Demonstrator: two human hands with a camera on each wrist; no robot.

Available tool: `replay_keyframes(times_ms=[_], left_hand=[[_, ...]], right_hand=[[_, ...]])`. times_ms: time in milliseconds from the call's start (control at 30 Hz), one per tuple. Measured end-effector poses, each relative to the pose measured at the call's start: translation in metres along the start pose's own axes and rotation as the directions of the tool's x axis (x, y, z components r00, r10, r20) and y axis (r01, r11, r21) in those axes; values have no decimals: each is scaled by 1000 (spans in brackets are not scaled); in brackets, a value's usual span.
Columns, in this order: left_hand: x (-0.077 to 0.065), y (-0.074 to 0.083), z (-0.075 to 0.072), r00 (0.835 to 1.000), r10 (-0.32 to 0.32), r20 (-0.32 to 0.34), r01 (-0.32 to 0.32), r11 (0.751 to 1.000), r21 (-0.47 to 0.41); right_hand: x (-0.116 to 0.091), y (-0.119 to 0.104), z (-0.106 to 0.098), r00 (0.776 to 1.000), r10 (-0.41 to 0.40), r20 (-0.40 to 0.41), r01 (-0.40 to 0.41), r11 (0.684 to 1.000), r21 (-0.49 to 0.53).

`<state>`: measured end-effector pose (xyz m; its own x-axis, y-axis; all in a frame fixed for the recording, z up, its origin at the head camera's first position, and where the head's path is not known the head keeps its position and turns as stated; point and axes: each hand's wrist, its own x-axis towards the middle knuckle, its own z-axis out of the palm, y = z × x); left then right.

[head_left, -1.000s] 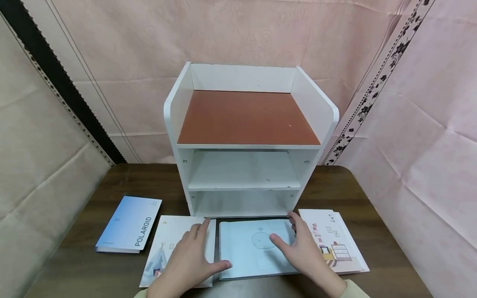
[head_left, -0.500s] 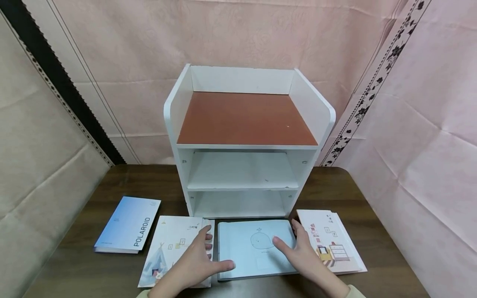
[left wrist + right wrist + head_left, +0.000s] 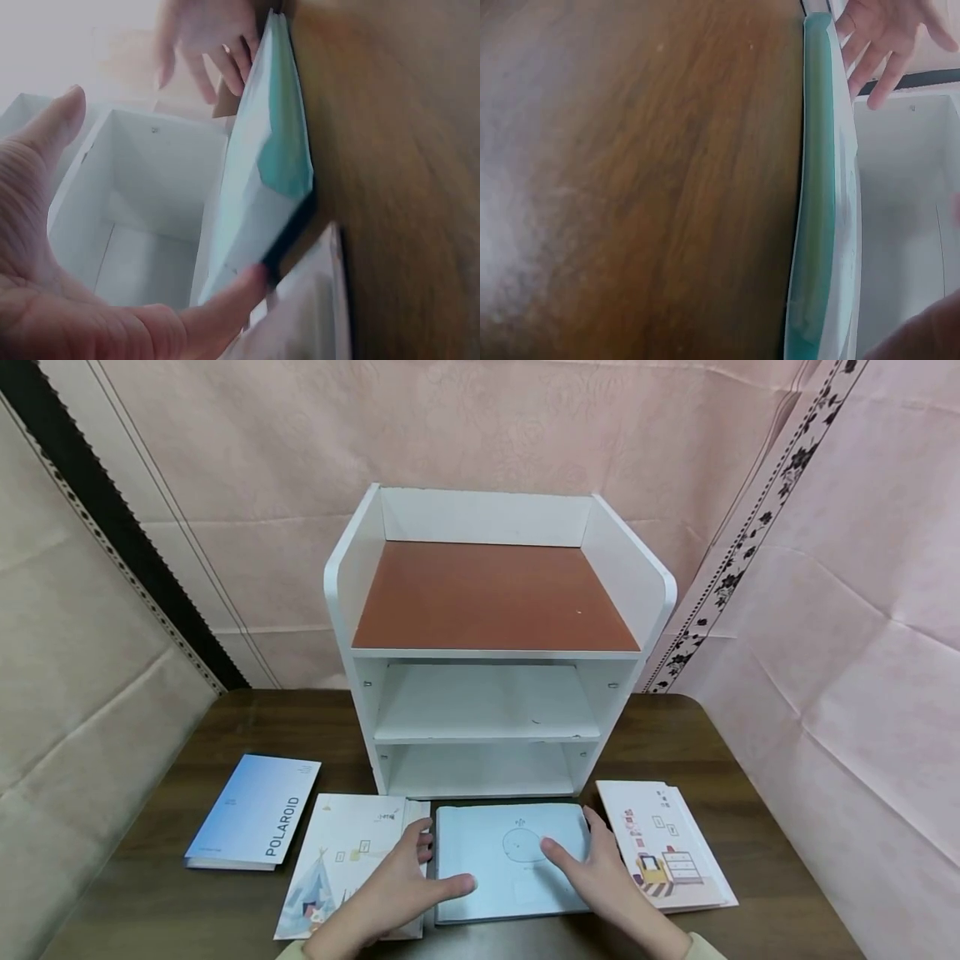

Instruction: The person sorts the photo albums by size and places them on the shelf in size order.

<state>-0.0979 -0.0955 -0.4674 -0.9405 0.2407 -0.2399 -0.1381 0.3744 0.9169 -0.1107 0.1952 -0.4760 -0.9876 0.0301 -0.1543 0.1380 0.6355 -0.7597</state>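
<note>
A light blue album-like book (image 3: 487, 889) with a round line drawing lies flat in front of the white shelf unit. My left hand (image 3: 401, 889) is at its left edge, thumb stretched towards the cover, over the right part of a white picture book (image 3: 348, 827). The left wrist view shows a fingertip (image 3: 251, 289) by the blue book's near corner; contact is unclear. My right hand (image 3: 603, 872) is at the opposite edge, its thumb above the cover and its fingers along the side. Neither hand grips it. The right wrist view shows the book's thick edge (image 3: 817, 187).
The white shelf unit (image 3: 487, 654) with a brown top board stands at the back of the wooden table (image 3: 187, 927). A blue POLAROID album (image 3: 251, 814) lies at the left. Another white illustrated book (image 3: 633, 802) lies right of the right hand.
The left hand's fingers have drawn down off the white book's upper part towards the blue book's left edge. The right hand has barely moved. The books keep their places.
</note>
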Motion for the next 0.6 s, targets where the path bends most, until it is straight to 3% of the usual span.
replay_keyframes(times_ms=[167, 367, 467, 600], left_hand=[[1, 0, 0, 1000, -26, 0, 26, 999, -36], [1, -2, 0, 999, -40, -19, 39, 998, -53], [2, -4, 1, 999, -29, -17, 28, 998, -64], [4, -9, 4, 1000, 14, 19, -11, 989, -147]], right_hand=[[3, -2, 0, 998, 63, 12, -63, 998, 31], [5, 0, 1, 997, 80, 11, -80, 996, 33], [4, 0, 1, 996, 86, 11, -86, 996, 34], [5, -1, 0, 996, 91, 19, -92, 994, 53]])
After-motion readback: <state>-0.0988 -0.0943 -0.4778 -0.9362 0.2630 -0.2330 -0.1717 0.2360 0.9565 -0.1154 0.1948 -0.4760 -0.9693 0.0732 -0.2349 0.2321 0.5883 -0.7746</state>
